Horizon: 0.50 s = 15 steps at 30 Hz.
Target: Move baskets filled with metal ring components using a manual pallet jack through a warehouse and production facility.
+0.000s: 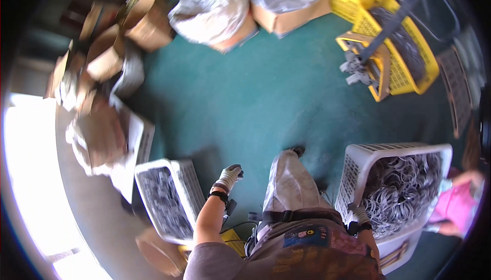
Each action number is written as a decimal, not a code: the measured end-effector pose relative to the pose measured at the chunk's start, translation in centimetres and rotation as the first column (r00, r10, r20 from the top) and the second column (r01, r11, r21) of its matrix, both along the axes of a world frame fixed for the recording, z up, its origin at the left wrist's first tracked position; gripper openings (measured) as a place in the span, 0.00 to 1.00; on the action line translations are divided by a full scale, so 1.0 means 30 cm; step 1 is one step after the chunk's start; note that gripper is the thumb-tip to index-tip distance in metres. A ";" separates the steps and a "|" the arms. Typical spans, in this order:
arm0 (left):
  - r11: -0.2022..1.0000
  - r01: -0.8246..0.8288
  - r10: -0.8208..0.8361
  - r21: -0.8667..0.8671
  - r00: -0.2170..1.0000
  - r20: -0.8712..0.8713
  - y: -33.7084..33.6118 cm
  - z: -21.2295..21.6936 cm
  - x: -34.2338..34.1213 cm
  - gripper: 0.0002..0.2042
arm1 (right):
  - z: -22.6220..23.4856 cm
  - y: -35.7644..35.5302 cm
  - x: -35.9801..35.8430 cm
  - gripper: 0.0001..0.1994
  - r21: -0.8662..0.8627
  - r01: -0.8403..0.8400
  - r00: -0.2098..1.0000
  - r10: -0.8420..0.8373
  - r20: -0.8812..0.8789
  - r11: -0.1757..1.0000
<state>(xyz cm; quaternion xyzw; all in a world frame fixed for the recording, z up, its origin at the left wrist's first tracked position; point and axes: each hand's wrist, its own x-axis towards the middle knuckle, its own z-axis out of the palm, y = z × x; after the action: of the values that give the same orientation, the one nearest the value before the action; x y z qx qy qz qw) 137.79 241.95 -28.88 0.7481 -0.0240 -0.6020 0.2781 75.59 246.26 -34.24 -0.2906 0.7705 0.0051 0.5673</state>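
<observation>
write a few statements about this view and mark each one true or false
1. The left hand wears a glove. True.
2. A yellow basket stands ahead, to the right. True.
3. The right hand is beside that yellow basket. False: it is at a white basket in the lower right.
4. That white basket holds grey ring-shaped pieces. True.
5. The floor is bright red. False: it is green.
6. The person in pink is at the left edge. False: they are at the right.
</observation>
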 end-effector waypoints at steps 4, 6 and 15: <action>0.922 -0.375 0.363 0.094 0.924 0.121 0.637 -0.054 -0.311 0.12 | 0.019 -0.077 -0.266 0.13 0.066 0.177 0.983 -0.173 -0.062 0.982; 0.843 -0.536 0.525 0.047 0.839 0.140 0.839 -0.084 -0.444 0.06 | -0.075 -0.100 -0.479 0.15 -0.045 0.265 0.964 -0.264 0.034 0.963; 0.819 0.206 -0.214 0.536 0.976 -0.047 1.469 -0.165 -1.298 0.11 | 0.071 -0.222 -0.937 0.12 0.076 0.134 0.983 -0.142 0.114 0.988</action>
<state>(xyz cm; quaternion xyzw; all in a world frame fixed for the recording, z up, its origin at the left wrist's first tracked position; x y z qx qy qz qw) 98.85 286.01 -33.84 0.7932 0.0615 -0.6057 -0.0111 47.48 239.59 -32.11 -0.2166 0.7529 -0.0254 0.6209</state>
